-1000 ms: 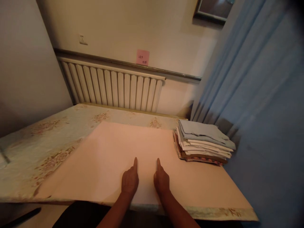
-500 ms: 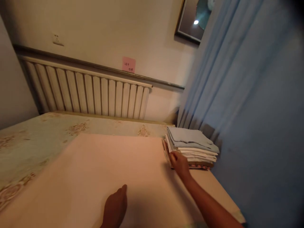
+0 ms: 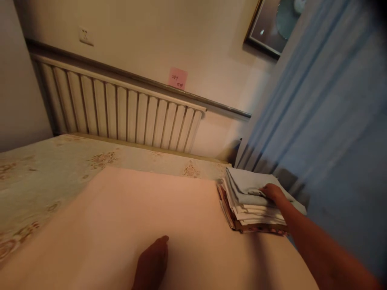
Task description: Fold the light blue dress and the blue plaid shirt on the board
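Observation:
A stack of folded cloths sits at the right side of the table, a pale blue one on top, white ones below it and a patterned one at the bottom. My right hand lies on the blue top cloth, fingers curled over its edge. My left hand rests on the pink sheet spread over the table, fingers curled under and one pointing forward.
The table carries a pale green flowered cover. A white radiator runs along the back wall under a pink note. A blue curtain hangs close on the right. A framed picture hangs above.
My right hand left the pink sheet, reached the side of the stack, and now sits on the blue top cloth. My left hand drew back toward me. The view turned right.

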Demonstrator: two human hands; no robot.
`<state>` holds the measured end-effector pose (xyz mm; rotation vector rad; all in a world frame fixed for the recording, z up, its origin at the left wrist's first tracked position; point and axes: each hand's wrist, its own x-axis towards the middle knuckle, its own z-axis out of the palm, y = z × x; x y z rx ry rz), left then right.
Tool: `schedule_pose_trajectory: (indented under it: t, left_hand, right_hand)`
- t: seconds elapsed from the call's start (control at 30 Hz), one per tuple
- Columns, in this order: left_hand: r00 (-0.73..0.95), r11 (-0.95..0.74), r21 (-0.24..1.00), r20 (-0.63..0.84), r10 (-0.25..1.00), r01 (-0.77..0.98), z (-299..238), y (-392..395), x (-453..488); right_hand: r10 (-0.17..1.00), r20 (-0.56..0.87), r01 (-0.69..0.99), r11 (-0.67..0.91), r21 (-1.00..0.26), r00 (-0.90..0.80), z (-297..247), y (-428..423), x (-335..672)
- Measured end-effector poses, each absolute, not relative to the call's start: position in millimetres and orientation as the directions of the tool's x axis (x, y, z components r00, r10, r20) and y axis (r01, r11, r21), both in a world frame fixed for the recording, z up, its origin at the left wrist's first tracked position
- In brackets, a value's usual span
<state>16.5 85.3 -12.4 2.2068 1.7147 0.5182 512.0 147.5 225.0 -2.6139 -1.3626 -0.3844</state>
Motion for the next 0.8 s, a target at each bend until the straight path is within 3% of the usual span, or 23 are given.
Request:
schedule_pose_trajectory:
  t: [0.17,0.3,0.47,0.67,0.8]
  left_hand:
    - [0.238,-0.284,0.467,0.155,0.959,0.837,-16,82,21]
    - [0.238,-0.324,0.525,0.227,0.944,0.787,-19,81,22]
    - [0.261,-0.362,0.535,0.258,0.930,0.763,-19,81,20]
    - [0.269,-0.331,0.556,0.193,0.944,0.763,-6,76,17]
    - [0.278,-0.311,0.574,0.149,0.949,0.758,5,72,15]
  right_hand:
    - [0.812,0.198,0.835,-0.527,-0.157,0.549,264,154,476]
    - [0.835,0.283,0.866,-0.378,-0.329,0.472,312,173,405]
    - [0.856,0.403,0.851,-0.075,-0.520,0.323,354,214,269]
    - [0.897,0.442,0.632,0.341,-0.695,0.001,340,248,103]
    - [0.925,0.366,0.631,0.346,-0.694,-0.105,317,253,88]
